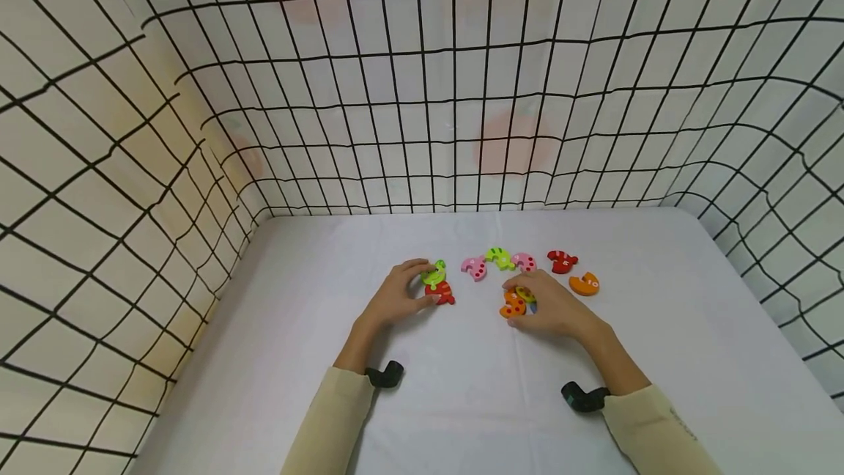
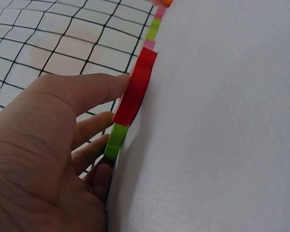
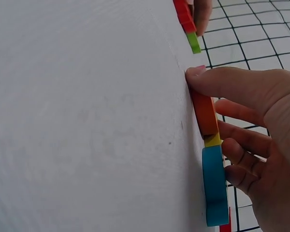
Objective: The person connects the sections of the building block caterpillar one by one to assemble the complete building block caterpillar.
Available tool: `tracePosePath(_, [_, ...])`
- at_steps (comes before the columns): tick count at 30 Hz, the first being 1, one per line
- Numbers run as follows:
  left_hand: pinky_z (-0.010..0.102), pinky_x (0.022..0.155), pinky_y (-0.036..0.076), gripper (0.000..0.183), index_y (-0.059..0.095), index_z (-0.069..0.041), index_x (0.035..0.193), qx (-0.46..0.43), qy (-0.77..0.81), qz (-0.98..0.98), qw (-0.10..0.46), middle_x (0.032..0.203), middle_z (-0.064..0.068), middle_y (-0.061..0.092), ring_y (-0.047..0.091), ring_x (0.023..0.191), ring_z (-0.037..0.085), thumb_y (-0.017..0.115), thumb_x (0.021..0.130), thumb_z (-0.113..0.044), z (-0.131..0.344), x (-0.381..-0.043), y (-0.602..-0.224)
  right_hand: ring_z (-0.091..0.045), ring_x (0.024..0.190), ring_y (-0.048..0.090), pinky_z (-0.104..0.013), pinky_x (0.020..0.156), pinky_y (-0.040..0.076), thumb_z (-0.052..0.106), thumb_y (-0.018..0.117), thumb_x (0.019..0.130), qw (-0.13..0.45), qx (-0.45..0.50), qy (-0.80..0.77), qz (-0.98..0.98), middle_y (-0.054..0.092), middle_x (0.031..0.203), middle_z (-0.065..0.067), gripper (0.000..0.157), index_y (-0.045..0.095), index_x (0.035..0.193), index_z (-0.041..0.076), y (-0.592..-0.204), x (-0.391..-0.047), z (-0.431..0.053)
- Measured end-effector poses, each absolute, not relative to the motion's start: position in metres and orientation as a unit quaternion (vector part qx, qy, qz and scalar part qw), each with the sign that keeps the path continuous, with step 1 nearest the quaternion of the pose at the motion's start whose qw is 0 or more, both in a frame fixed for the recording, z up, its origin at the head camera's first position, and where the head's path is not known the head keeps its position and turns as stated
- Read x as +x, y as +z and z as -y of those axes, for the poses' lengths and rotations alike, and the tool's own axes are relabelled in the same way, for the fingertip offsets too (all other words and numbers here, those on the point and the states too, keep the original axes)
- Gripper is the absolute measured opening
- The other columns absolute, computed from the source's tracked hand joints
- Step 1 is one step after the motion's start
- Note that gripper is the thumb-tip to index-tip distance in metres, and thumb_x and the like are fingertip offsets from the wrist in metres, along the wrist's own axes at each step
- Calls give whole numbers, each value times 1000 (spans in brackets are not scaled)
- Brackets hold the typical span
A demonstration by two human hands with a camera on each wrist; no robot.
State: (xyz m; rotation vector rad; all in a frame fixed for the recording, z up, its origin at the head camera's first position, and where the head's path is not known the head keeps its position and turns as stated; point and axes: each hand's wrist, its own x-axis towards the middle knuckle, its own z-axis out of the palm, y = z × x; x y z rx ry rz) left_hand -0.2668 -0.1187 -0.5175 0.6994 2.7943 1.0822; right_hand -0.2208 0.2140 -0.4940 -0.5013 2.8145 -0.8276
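On the white table, my left hand spans a red toy piece and a green toy piece that sit against each other. Its thumb lies on the red piece in the left wrist view, and the other fingers curl behind the green one. My right hand holds an orange spotted piece, thumb at the near edge and fingers on the far side. Beside it a yellow piece and a blue piece sit under the curled fingers, partly covered in the head view.
Behind the hands lie two pink pieces with a light green striped piece between them. To the right are a red numbered piece and an orange numbered piece. Black wire mesh stands around the back and sides.
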Motion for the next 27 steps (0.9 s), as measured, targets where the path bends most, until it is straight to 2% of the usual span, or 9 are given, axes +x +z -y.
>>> tracePosePath(8, [57, 121, 35, 62, 63, -23, 140, 234, 345, -909, 29, 157, 6, 49, 39, 149, 33, 82, 84, -40, 120, -266, -520, -35, 136, 49, -65, 110, 45, 36, 83, 85, 77, -160, -282, -943, 59, 142, -11, 55, 66, 134, 18, -494, -221, -212])
tracePosePath(12, [57, 121, 35, 62, 62, -23, 142, 231, 341, -911, 35, 158, 5, 47, 37, 150, 32, 82, 85, -39, 120, -266, -518, -35, 134, 52, -66, 109, 45, 38, 83, 85, 64, -160, -288, -942, 61, 140, -11, 56, 66, 134, 17, -494, -222, -208])
tracePosePath(14, [57, 121, 35, 62, 62, -22, 142, 232, 340, -911, 36, 158, 5, 48, 38, 150, 32, 81, 85, -39, 120, -265, -518, -32, 126, 57, -62, 105, 50, 39, 84, 84, 54, -160, -288, -943, 65, 134, -8, 57, 66, 134, 18, -494, -223, -205])
tracePosePath(17, [56, 121, 35, 62, 62, -22, 142, 233, 337, -912, 33, 158, 4, 48, 38, 150, 30, 82, 85, -40, 120, -266, -519, -26, 109, 62, -49, 93, 58, 41, 84, 84, 42, -153, -297, -942, 69, 119, -5, 56, 66, 132, 18, -494, -225, -199])
tracePosePath(19, [55, 122, 35, 62, 63, -22, 142, 232, 335, -913, 30, 158, 4, 49, 39, 150, 30, 82, 85, -40, 121, -267, -519, -21, 98, 61, -38, 83, 58, 40, 85, 83, 34, -150, -307, -939, 70, 109, -2, 54, 67, 130, 18, -492, -226, -194])
tracePosePath(21, [55, 122, 35, 62, 63, -23, 142, 231, 334, -913, 29, 157, 3, 49, 39, 150, 29, 82, 85, -41, 120, -267, -521, -19, 93, 60, -32, 76, 56, 38, 86, 82, 30, -147, -322, -935, 68, 103, -1, 53, 68, 128, 16, -491, -227, -189])
tracePosePath(27, [56, 121, 36, 61, 63, -24, 142, 228, 338, -912, 34, 158, 3, 48, 39, 150, 29, 81, 86, -41, 120, -266, -522, -17, 89, 57, -28, 72, 53, 36, 86, 82, 21, -153, -330, -931, 65, 106, -1, 54, 69, 128, 14, -490, -227, -173])
